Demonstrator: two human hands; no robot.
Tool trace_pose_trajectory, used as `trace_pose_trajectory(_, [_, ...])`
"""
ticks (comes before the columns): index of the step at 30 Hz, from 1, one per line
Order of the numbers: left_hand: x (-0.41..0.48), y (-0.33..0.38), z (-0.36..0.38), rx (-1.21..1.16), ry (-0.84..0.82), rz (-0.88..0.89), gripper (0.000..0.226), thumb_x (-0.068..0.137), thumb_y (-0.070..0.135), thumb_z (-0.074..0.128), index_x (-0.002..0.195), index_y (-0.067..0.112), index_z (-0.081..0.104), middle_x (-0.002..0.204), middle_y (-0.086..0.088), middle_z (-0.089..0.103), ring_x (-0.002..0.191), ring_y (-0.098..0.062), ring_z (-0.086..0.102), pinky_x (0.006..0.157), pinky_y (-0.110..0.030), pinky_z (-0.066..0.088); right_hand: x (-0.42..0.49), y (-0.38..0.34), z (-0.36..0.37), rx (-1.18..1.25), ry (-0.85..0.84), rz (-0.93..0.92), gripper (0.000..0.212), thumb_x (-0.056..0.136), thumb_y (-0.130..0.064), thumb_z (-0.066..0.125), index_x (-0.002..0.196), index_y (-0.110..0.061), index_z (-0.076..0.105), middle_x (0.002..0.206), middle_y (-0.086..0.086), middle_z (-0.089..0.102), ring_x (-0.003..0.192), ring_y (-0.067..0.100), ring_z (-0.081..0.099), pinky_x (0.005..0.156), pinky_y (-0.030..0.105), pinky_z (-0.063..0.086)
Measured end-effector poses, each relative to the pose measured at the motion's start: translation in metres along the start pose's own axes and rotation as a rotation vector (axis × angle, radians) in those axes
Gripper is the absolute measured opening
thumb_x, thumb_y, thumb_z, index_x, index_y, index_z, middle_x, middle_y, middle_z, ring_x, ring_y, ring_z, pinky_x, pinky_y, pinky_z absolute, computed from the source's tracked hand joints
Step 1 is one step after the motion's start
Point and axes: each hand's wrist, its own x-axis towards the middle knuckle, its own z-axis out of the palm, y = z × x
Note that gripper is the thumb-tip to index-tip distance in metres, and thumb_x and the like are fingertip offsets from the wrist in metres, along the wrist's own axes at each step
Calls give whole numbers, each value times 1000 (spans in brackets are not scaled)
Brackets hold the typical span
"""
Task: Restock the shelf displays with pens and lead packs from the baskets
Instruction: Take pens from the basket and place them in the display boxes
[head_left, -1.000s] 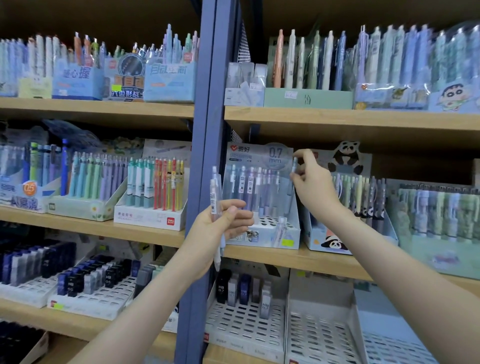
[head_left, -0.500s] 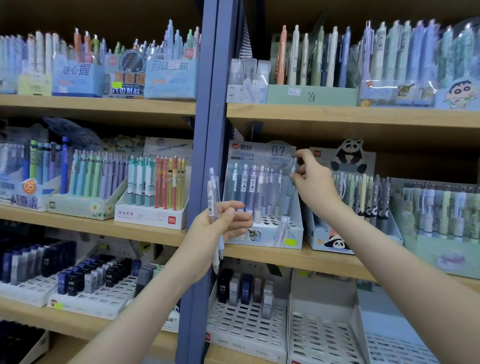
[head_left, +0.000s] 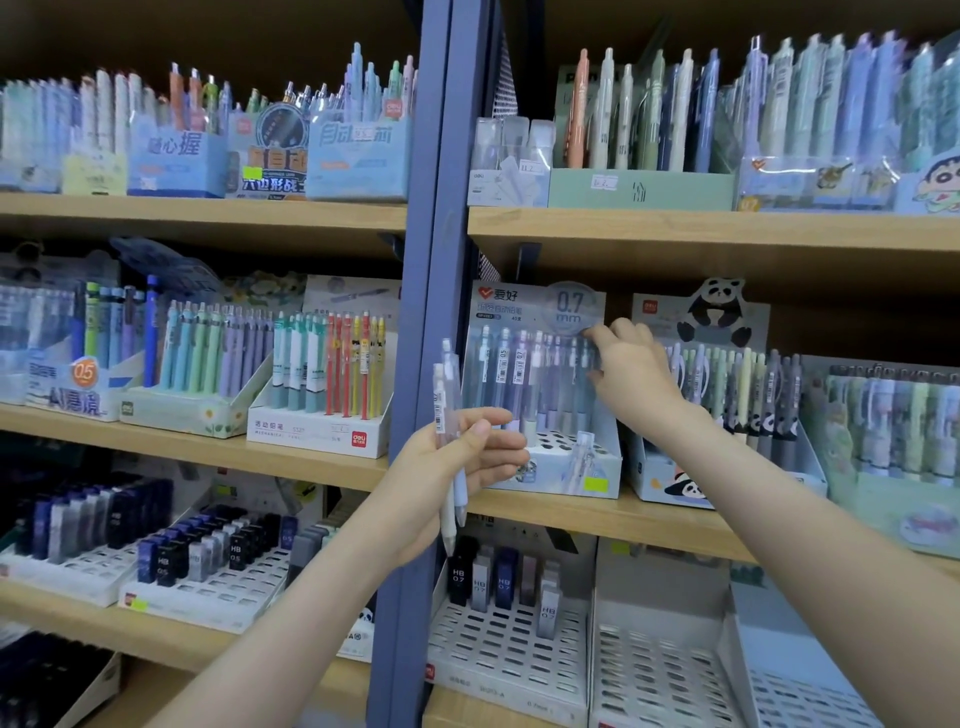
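My left hand (head_left: 457, 467) grips two pale pens (head_left: 445, 410) upright in front of the blue shelf post. On the middle shelf just to the right stands the 0.7 mm display box (head_left: 558, 475), with several pale blue and lilac pens in its back rows and open holes in front. My right hand (head_left: 634, 366) reaches to the box's right side, and its thumb and fingers pinch the top of a pen (head_left: 584, 384) standing there. Several HB 0.7 lead packs (head_left: 498, 577) stand in a white slotted tray (head_left: 509, 654) one shelf lower.
A panda pen box (head_left: 670, 480) stands right of the 0.7 mm box. The blue upright post (head_left: 431, 249) divides the shelves. Left of it are full pen boxes (head_left: 317, 431) and lead trays (head_left: 208, 597). Slotted trays (head_left: 660, 675) sit at lower right.
Little differs. My right hand stays at the pen tops on the box's right side, and the pen tip that stuck out above its fingers no longer shows. My left hand holds still.
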Motion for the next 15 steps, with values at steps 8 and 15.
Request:
trace_pose_trajectory(8, [-2,0,5,58,-100,-92,18,91,16,50,98,4,62,80,-8,71,75,-17,70,69,-24,57,-3,-3,-8,-69,-134,26,59,96,-8,41,150,-17,22,136,10,36,121,30,29,97,37,29])
trace_pose_trajectory(15, [0,3,6,114,-109,-87,16,97,11,47,97,4,61,78,-7,69,72,-16,68,67,-24,56,-8,1,-7,-37,-134,-20,60,94,-2,38,150,-16,22,144,8,34,125,29,30,100,39,29])
